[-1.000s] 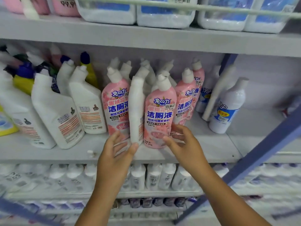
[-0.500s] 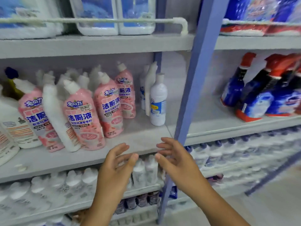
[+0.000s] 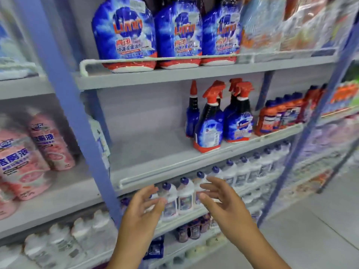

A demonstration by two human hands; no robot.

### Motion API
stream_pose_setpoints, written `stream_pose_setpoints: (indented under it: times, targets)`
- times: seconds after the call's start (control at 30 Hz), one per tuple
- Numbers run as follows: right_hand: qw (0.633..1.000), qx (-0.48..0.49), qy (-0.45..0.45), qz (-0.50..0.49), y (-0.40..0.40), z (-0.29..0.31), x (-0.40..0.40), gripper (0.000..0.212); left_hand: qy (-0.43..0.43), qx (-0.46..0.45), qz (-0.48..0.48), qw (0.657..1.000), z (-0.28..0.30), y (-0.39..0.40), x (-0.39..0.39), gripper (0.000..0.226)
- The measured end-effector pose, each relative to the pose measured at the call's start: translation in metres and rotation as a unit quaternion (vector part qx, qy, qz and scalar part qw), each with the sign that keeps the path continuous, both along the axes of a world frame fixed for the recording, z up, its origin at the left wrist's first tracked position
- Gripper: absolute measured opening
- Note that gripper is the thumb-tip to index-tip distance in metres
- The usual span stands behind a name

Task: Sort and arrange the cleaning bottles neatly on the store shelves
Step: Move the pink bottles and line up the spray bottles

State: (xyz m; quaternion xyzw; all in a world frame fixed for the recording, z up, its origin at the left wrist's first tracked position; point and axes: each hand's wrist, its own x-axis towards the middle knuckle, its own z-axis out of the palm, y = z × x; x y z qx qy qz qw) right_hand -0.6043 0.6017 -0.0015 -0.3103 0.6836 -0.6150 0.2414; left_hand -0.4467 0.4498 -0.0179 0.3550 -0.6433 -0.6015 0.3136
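My left hand [image 3: 142, 208] and my right hand [image 3: 223, 200] hover open and empty in front of the shelves, fingers spread, below the middle shelf's front rail [image 3: 155, 173]. Blue spray bottles with red triggers [image 3: 209, 121] stand at the right of that shelf, well above and right of my hands; the shelf's left half is bare. White bottles with blue caps [image 3: 185, 195] line the shelf just behind my fingers. Pink toilet-cleaner bottles [image 3: 21, 164] stand in the bay to the left.
A blue upright post [image 3: 77, 133] separates the two bays. Blue refill pouches [image 3: 124, 33] fill the top shelf. Orange bottles [image 3: 279, 115] sit right of the sprayers. A second post [image 3: 303, 144] stands further right, with pale floor [image 3: 310, 230] beneath.
The view has swung right, away from the pink bottles toward the spray-bottle bay. Both hands let go of the pink bottles and now hang open in front of the lower shelf.
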Motion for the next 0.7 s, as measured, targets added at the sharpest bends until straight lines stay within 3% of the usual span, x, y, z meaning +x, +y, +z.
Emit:
stream_pose_setpoints:
  times: [0.37,0.57,0.7]
  targets:
    - [0.994,0.002,0.017,-0.106,0.011,-0.019,-0.131,0.049,0.004,-0.078,-0.028,0.997,0.012,-0.023,-0.149,0.030]
    - [0.989,0.026,0.072,-0.129,-0.021,0.002,-0.213,0.049,0.051,-0.056,-0.036,0.996,0.021,-0.067,-0.244,0.037]
    - [0.984,0.025,0.091,-0.151,-0.038,0.015,-0.254,0.045,0.060,-0.052,-0.013,0.997,0.023,-0.096,-0.289,0.058]
